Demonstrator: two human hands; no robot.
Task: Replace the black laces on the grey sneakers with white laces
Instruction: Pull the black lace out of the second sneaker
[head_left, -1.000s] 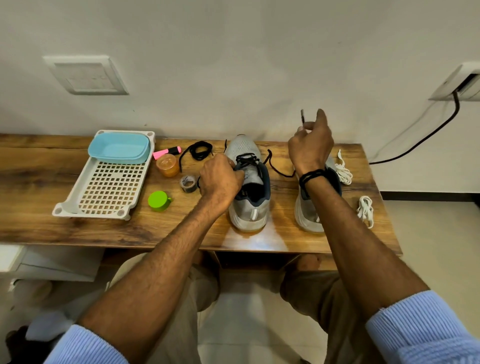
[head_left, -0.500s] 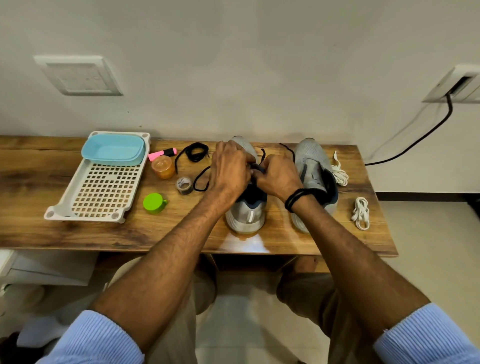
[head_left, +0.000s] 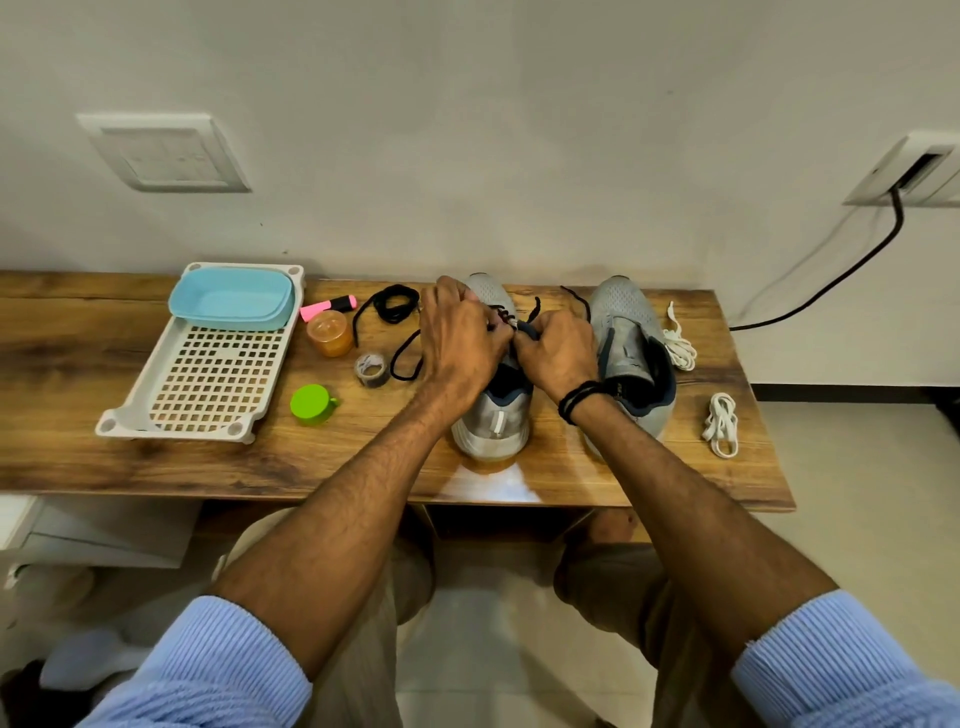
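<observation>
A second ago the right hand (head_left: 558, 351) was held high, drawing a lace end up and away. It has now dropped back to the middle grey sneaker (head_left: 491, 421), where its fingers curl narrowly and pinch the black lace (head_left: 506, 314) at the eyelets. The left hand (head_left: 457, 338) curls over the sneaker's upper and grips it; whether it also pinches lace cannot be told. One crossing is probably freed and the next being loosened. The other grey sneaker (head_left: 628, 332) just beside appears already unlaced, with a coiled black lace (head_left: 392, 306) on the wooden table (head_left: 156, 462). Two bundled white laces (head_left: 721, 423) lie untouched at the right end.
</observation>
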